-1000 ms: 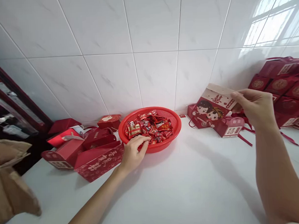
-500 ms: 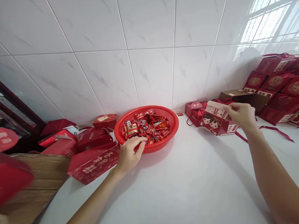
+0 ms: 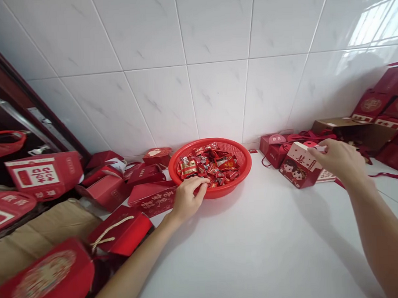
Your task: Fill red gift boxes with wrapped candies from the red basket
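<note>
As the printed box is right of the red basket, its top edge pinched by the right hand, light pressure is advised; the left hand curls over wrapped sweets, grip indeterminable.

White tiles with faint grey veins face the wall behind a smooth white tabletop. A barred window's bright reflection gleams at upper right; dark reddish framing slants along the left.
</note>
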The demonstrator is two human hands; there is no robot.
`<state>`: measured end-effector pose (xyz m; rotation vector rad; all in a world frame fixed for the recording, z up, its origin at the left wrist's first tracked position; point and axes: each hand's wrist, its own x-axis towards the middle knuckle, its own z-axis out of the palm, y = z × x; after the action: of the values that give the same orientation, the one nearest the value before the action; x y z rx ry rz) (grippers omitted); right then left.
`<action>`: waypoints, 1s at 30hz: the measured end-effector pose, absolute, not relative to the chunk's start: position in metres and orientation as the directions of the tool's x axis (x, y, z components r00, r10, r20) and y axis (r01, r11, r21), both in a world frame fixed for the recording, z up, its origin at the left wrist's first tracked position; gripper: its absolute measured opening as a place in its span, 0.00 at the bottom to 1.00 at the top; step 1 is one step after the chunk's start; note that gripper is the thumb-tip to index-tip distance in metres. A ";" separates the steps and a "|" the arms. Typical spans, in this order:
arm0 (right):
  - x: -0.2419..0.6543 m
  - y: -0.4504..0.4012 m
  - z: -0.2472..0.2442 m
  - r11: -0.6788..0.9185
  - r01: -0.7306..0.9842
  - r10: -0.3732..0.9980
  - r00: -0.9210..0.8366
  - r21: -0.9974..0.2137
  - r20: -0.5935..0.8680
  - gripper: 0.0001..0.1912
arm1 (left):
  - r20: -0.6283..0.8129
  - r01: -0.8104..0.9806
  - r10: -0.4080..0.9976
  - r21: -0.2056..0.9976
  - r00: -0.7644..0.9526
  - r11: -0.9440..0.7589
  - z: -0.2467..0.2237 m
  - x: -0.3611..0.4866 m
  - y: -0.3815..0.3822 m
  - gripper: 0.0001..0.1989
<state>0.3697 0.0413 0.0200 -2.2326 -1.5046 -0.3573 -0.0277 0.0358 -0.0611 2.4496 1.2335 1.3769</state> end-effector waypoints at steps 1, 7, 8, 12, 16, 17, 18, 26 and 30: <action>0.364 0.040 0.021 -0.293 0.928 0.806 0.369 -0.229 0.462 0.17 | 0.693 0.602 0.669 0.422 0.268 -0.678 -0.061 -0.026 0.034 0.10; 0.301 0.039 0.010 0.262 0.898 0.778 0.021 -0.354 0.628 0.12 | 0.710 0.514 0.640 0.447 0.295 -0.732 -0.051 -0.014 0.017 0.09; 0.289 0.039 0.005 0.373 0.863 0.758 -0.071 -0.341 0.648 0.11 | 0.698 0.503 0.641 0.448 0.319 -0.739 -0.047 -0.013 0.013 0.09; 0.247 0.039 -0.010 0.658 0.676 0.685 -0.353 -0.332 0.638 0.10 | 0.620 0.514 0.694 0.487 0.366 -0.706 -0.025 -0.023 -0.003 0.09; 0.215 0.039 -0.014 0.755 0.535 0.643 -0.490 -0.379 0.589 0.08 | 0.441 0.639 0.799 0.487 0.408 -0.595 0.001 -0.041 -0.025 0.10; 0.209 0.040 -0.014 0.763 0.514 0.639 -0.508 -0.392 0.577 0.07 | 0.383 0.680 0.818 0.460 0.429 -0.571 0.007 -0.045 -0.031 0.10; 0.203 0.041 -0.014 0.767 0.497 0.638 -0.520 -0.405 0.568 0.07 | 0.323 0.714 0.832 0.430 0.450 -0.553 0.013 -0.048 -0.035 0.11; 0.158 0.043 -0.023 0.806 0.384 0.588 -0.608 -0.451 0.533 0.06 | 0.160 0.781 0.847 0.329 0.508 -0.531 0.042 -0.049 -0.058 0.15; 0.147 0.040 -0.029 0.825 0.348 0.555 -0.651 -0.446 0.518 0.05 | 0.350 0.864 0.888 0.298 0.298 -0.407 0.040 -0.078 -0.084 0.17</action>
<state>0.1469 0.0403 -0.0292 -0.6587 -2.3385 0.4050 -0.0776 -0.0837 0.0396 2.4880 1.6808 0.7261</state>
